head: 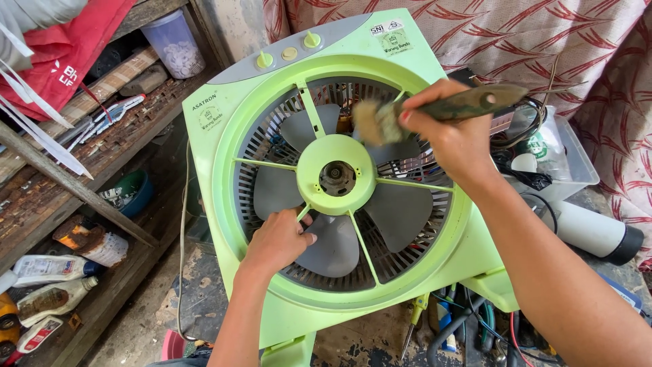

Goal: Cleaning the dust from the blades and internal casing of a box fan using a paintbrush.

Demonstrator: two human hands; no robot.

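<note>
A light green box fan (224,170) lies face up, its front grille off, grey blades (401,214) and round green hub (336,175) exposed. My left hand (277,239) rests on the lower blade near the hub, fingers curled on the blade's edge. My right hand (451,139) grips a worn paintbrush (468,103) by its dark handle. The brush's pale bristles (370,122) touch the upper part of the fan, just above the hub.
A rusty shelf (61,183) with bottles, a red cloth (68,54) and a plastic jar (175,42) stands at the left. At the right are a clear tub (574,160) of wires and a white cylinder (594,232). Tools and cables (462,326) lie under the fan's near edge.
</note>
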